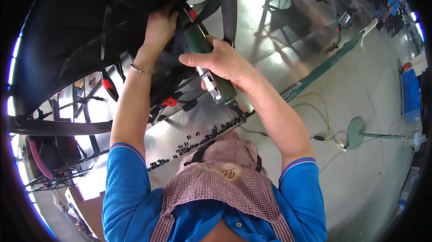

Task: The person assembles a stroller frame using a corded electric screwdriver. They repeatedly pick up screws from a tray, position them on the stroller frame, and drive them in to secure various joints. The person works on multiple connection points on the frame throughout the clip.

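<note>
My right hand (222,64) is wrapped round a dark green electric screwdriver (196,40), its thumb lying across the body. The tool slants away from me, its far end up against the black frame tubes beside a red part (193,14). Close to that end is my left hand (159,28), with fingers bent in against the black frame; the fingertips vanish in the dark, so what they hold is hidden. Black fabric (72,26) on a folding frame, perhaps a stroller, fills the left. Red clips (169,102) show on the lower tubes.
Shiny sheet metal covers the bench (256,21). Several small black parts (202,139) lie along its near edge. Another black frame (333,8) stands far right. On the floor at right are cables (326,116) and a green round-based stand (356,132).
</note>
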{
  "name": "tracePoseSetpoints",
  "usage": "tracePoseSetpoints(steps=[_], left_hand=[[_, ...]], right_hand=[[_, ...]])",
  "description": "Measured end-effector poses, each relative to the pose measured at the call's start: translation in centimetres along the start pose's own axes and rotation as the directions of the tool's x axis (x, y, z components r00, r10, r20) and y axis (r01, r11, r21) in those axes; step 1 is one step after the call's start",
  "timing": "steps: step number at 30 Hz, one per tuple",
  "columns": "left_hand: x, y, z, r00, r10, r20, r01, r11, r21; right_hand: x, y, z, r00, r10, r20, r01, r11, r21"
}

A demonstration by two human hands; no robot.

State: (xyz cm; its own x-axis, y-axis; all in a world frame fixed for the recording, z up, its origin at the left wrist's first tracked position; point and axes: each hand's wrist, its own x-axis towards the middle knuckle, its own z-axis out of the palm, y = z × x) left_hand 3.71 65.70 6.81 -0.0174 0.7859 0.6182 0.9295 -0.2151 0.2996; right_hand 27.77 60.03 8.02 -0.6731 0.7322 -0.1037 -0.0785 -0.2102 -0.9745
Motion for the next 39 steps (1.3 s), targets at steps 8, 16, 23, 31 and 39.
tracePoseSetpoints(steps=[8, 16, 23, 31, 39], left_hand=[[0.0, 1.4, -0.2, 0.995, -0.087, 0.043, 0.092, 0.985, -0.144], [0.2, 1.7, 0.4, 0.995, -0.087, -0.046, 0.084, 0.995, -0.057], [0.7, 0.7, 0.8, 0.993, -0.054, -0.109, 0.06, 0.997, 0.053], [0.9, -1.6, 2.7, 0.999, 0.005, -0.051, 0.01, 0.957, 0.289], [-5.7, 6.5, -9.0, 0.986, -0.15, 0.075, 0.157, 0.983, -0.096]], right_hand=[[0.1, 0.5, -0.3, 0.999, 0.033, 0.006, -0.034, 0.997, 0.066], [-0.1, -0.7, -0.2, 0.995, 0.097, 0.003, -0.097, 0.989, 0.111], [0.4, -0.9, 0.6, 0.991, 0.111, -0.069, -0.11, 0.994, 0.023], [1.9, -0.3, 0.9, 0.99, -0.138, -0.029, 0.114, 0.906, -0.407], [-5.1, 2.6, 2.4, 0.96, -0.094, 0.264, 0.085, 0.995, 0.046]])
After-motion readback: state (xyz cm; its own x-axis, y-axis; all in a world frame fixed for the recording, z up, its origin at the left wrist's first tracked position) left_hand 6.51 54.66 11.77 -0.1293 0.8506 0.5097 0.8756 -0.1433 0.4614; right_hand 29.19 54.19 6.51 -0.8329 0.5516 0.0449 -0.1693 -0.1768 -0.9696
